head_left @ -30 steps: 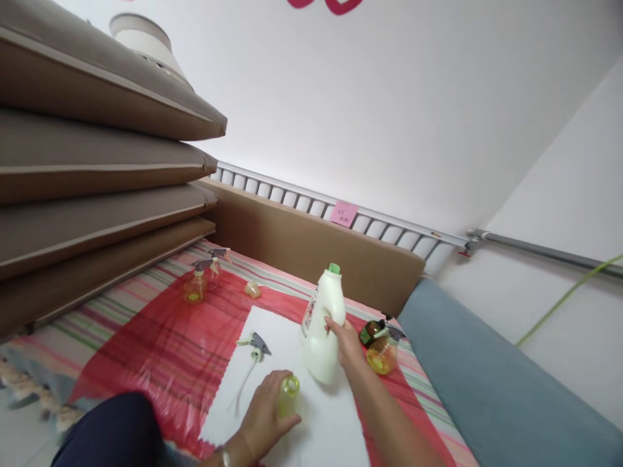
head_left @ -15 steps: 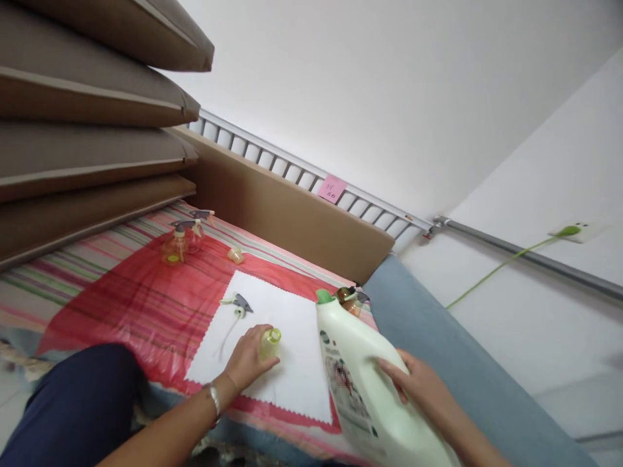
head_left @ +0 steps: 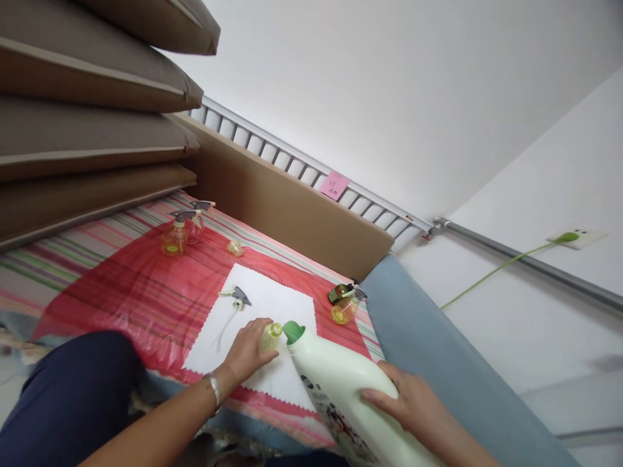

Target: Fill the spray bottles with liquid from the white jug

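Observation:
My left hand is wrapped round a small yellow-green spray bottle without its top, its open mouth facing up and to the right. In my right hand is a large pale green detergent jug, tilted to the left. The jug's green spout is close beside the bottle's mouth; I cannot see any liquid flowing. A grey spray head with a thin tube lies on the white zigzag-edged sheet, left of the bottle.
Two spray bottles stand at the far left, one of them yellowish. A small clear cup is behind the sheet. To the right are a dark bottle and a yellow spray bottle. Stacked cushions rise at left.
The jug has moved left and tipped further over, bringing its spout next to the small bottle's mouth. My left hand keeps its hold, and the bottle leans slightly more toward the spout.

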The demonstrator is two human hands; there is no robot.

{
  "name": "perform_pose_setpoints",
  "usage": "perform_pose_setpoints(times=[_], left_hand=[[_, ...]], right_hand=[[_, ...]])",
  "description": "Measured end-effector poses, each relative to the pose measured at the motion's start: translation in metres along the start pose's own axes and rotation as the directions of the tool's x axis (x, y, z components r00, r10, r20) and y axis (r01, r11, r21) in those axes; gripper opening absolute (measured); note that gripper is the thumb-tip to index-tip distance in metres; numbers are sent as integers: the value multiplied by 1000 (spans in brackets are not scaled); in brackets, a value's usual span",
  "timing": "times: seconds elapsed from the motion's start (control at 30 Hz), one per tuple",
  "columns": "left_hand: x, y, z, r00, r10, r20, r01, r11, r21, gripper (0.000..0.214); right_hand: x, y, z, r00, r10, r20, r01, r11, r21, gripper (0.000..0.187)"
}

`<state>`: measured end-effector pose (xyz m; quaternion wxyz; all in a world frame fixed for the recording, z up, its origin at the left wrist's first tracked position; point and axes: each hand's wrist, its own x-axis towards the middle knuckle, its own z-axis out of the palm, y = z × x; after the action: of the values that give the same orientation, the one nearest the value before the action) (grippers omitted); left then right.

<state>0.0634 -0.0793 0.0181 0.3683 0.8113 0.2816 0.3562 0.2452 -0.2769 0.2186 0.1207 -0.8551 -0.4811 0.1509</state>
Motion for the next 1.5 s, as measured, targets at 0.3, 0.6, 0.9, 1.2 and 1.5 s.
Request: perform_pose_setpoints(times=[0.3, 0.6, 0.9, 1.2, 1.5], left_hand=[[2, 0, 3, 1000, 5, 14, -5, 999, 43, 57], [1, 1, 6, 999, -1, 37, -2, 997, 80, 56], [1, 1, 8, 1000, 18, 23, -20, 996, 90, 55], [-1, 0, 8, 999, 24, 28, -27, 996, 88, 58], [0, 3, 6, 999, 10, 39, -14, 996, 92, 57]], right_hand=[[4, -15, -11, 991, -94, 95, 120, 937, -327, 42], [5, -32, -27, 987, -129, 96, 159, 864, -478, 40], [9, -33, -33, 981, -156, 118, 195, 818, -541, 39], [5, -49, -39, 982, -150, 117, 191, 784, -591, 40], [10, -53, -42, 978, -158, 138, 210, 777, -593, 40]])
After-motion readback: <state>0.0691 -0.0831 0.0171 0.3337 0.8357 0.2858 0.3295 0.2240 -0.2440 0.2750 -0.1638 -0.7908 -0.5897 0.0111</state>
